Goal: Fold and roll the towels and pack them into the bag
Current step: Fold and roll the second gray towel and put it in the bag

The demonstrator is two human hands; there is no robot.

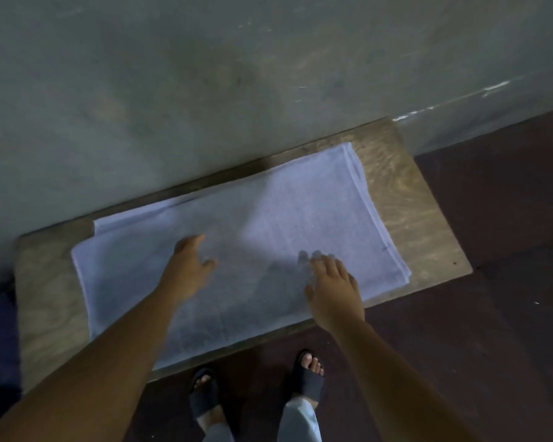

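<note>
One pale folded towel [268, 218] is lying flat on the wooden bench [406, 199], covering most of the top, with its stacked layers showing along the side towards the bench's right end. Two hands are reaching over it. The left hand [189, 266] is hovering at or on the towel's middle with fingers straight and gripping nothing. The right hand [332, 288] is sitting near the front edge with fingers spread, also gripping nothing. A grey wall [205, 90] is running tight along the bench's back edge. Two feet in dark sandals [307, 374] are standing on the dark floor [492, 282] just before the front edge. Bare wood is showing at both ends.
</note>
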